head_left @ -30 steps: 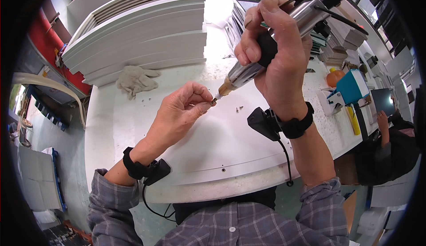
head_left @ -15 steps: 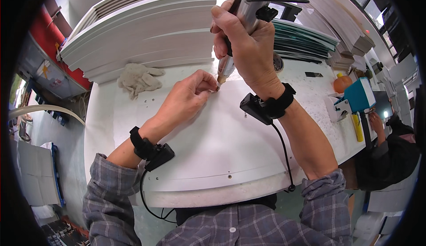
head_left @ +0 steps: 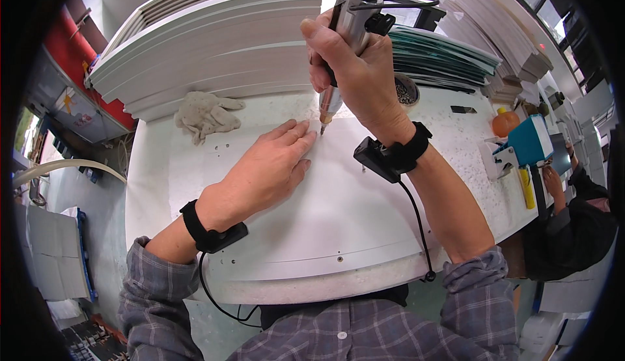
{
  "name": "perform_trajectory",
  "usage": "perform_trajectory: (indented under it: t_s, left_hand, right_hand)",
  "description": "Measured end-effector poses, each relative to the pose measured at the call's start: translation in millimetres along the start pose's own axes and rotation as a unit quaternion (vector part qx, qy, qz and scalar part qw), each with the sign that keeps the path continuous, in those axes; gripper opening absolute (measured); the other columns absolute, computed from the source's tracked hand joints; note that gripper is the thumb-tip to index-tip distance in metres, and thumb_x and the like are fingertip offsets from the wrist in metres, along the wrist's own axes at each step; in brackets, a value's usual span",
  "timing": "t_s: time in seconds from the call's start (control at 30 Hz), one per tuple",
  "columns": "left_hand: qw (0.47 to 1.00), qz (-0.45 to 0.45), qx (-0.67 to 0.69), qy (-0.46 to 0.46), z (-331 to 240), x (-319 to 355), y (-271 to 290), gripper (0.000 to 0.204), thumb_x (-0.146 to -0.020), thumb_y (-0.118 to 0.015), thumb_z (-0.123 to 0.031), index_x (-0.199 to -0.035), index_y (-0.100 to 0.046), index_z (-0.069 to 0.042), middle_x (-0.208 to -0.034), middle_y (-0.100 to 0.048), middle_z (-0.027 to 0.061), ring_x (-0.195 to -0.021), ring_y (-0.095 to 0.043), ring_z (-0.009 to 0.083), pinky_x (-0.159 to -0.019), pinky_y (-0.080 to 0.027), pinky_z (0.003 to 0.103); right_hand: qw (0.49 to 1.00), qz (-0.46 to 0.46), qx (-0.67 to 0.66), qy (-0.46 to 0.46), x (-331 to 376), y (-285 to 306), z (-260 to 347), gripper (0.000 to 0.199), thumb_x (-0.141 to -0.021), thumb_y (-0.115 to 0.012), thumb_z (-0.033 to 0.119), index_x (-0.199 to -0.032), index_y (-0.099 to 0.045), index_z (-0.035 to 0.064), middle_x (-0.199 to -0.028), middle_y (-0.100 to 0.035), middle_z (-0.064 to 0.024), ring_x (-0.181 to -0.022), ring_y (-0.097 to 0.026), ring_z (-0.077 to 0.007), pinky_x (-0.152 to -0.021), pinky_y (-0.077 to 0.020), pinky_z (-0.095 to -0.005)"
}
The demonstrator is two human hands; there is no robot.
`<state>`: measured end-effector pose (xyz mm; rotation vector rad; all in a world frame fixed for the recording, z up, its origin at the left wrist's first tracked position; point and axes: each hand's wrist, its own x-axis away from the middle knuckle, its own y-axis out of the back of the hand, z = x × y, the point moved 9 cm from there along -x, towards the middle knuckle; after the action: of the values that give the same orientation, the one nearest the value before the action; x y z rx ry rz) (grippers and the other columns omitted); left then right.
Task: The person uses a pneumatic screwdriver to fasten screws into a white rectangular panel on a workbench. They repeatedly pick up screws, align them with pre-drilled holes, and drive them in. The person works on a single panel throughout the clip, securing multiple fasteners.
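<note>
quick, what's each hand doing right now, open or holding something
Left hand: open, resting on the white panel, holding nothing visible.
Right hand: closed around the silver-and-black power screwdriver.

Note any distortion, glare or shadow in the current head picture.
Head view: fisheye curvature bows the white worktable's front edge; head view: glare whitens the scene beside the powered screwdriver; head view: soft shadow falls on the white panel by the left hand.

The white table (head_left: 465, 146) bears a panel (head_left: 351, 211), glove (head_left: 209, 117) — and stacked frames (head_left: 221, 61).
</note>
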<state>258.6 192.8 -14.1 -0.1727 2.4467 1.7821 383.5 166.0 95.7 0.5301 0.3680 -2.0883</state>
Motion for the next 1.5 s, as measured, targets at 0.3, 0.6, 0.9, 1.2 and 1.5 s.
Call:
perform_trajectory:
  t_s: [0.3,0.6,0.9,1.2,1.5]
  left_hand:
    - [1.000,0.023,-0.015,-0.012,-7.3,-0.1,7.2,0.054,-0.091,-0.057,-0.009,-0.143,-0.051,0.004,-0.150,-0.050,0.0204,-0.142,-0.042,0.0410,-0.117,-0.038,0.047]
    - [0.999,-0.043,-0.013,-0.019,-27.6,-8.9,10.6,0.033,-0.092,-0.064,-0.012,-0.123,-0.066,-0.003,-0.122,-0.068,0.0144,-0.121,-0.061,0.0330,-0.102,-0.048,0.044]
    - [0.999,-0.033,0.031,-0.029,-76.7,-37.5,-3.3,0.017,-0.091,-0.071,-0.015,-0.105,-0.069,-0.007,-0.095,-0.067,0.0088,-0.092,-0.064,0.0282,-0.082,-0.053,0.039]
    - [0.992,-0.011,-0.069,-0.103,-82.9,-47.9,-19.5,0.008,-0.094,-0.065,-0.010,-0.098,-0.063,-0.003,-0.092,-0.064,0.0108,-0.089,-0.064,0.0282,-0.079,-0.054,0.038]
    - [0.980,0.034,-0.136,-0.138,-89.4,-51.5,-27.4,0.012,-0.095,-0.062,-0.011,-0.095,-0.058,0.000,-0.090,-0.059,0.0131,-0.087,-0.061,0.0285,-0.080,-0.053,0.039]
  right_hand:
    - [0.999,0.040,-0.006,-0.007,6.2,-11.0,-8.3,0.024,-0.096,-0.069,0.024,-0.086,-0.060,0.0044,-0.062,-0.055,0.0004,-0.047,-0.050,-0.0071,-0.046,-0.0421,-0.0245]
    - [0.996,-0.033,0.006,0.078,10.6,22.5,46.8,0.022,-0.097,-0.067,0.026,-0.093,-0.065,0.0041,-0.080,-0.068,-0.0079,-0.049,-0.054,-0.0071,-0.047,-0.0464,-0.0251]
    - [0.987,-0.113,-0.074,0.083,79.5,99.8,87.7,0.023,-0.096,-0.069,0.025,-0.086,-0.064,0.0052,-0.073,-0.064,-0.0055,-0.047,-0.054,-0.0090,-0.045,-0.0462,-0.0273]
    - [0.979,-0.137,-0.133,0.069,104.2,121.9,85.1,0.024,-0.098,-0.067,0.025,-0.088,-0.061,0.0045,-0.079,-0.063,-0.0070,-0.047,-0.053,-0.0088,-0.045,-0.0472,-0.0277]
    - [0.965,-0.160,-0.205,0.029,117.8,127.5,74.6,0.022,-0.098,-0.066,0.024,-0.089,-0.060,0.0050,-0.080,-0.062,-0.0067,-0.048,-0.053,-0.0092,-0.044,-0.0476,-0.0283]
